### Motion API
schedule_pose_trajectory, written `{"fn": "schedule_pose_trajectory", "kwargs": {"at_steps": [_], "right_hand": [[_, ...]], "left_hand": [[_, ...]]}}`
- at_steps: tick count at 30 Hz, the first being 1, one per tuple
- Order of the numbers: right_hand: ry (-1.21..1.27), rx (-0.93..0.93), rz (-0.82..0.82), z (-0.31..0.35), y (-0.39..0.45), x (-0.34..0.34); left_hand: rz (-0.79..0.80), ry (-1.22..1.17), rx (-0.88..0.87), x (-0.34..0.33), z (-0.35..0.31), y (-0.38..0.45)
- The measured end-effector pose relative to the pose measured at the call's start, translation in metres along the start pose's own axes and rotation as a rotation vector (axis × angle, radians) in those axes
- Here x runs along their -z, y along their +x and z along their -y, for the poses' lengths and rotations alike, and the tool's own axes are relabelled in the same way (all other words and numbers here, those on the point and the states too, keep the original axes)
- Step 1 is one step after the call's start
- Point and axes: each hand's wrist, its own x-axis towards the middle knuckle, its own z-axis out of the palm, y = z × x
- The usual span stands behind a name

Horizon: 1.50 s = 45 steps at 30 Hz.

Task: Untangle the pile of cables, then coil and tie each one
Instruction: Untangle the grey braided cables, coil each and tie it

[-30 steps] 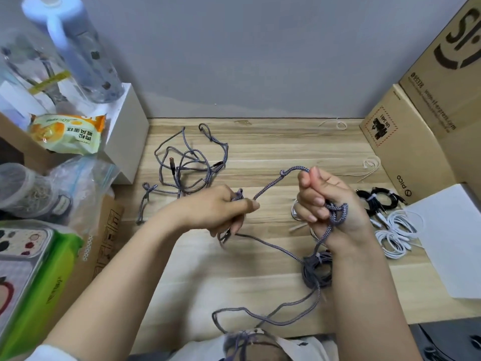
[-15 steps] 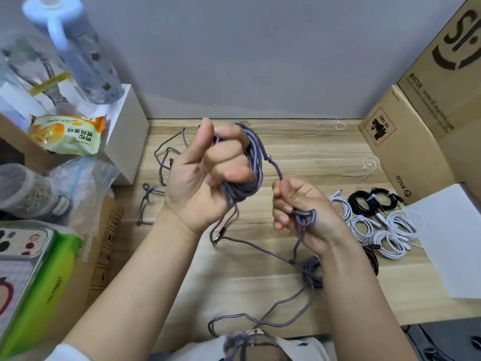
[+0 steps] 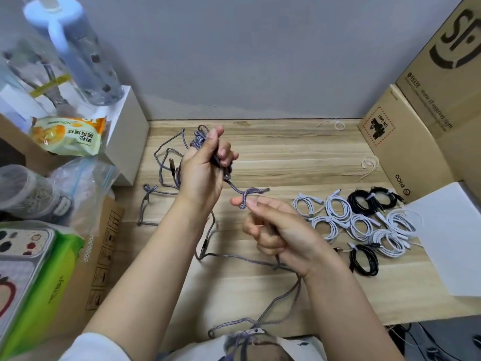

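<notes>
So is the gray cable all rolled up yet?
Not yet. The left hand grips a small bunch of the gray cable, but long loose strands trail across the table to the right hand.

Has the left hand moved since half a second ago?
Yes. The left hand, gripping the grey braided cable, has shifted away from the person toward the table's back edge at the wall, and slightly left, further from the right hand.

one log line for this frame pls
left hand: grips grey cable | right hand: pinches same cable | finished coils: on table, right
</notes>
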Motion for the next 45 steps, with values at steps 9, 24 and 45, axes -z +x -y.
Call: {"fn": "schedule_pose_trajectory", "kwargs": {"at_steps": [9, 24, 45], "right_hand": [[-0.448, 0.227, -0.352, 0.007, -0.009, 0.003], [-0.249, 0.522, -0.675, 0.020, 0.000, 0.027], [-0.715, 0.560, -0.402, -0.019, 0.033, 0.019]], "left_hand": [[0.264, 0.857, -0.115, 0.026, 0.001, -0.002], [0.704, 0.645, 0.221, 0.012, -0.008, -0.022], [0.627, 0.950, 0.116, 0.005, -0.027, -0.020]]}}
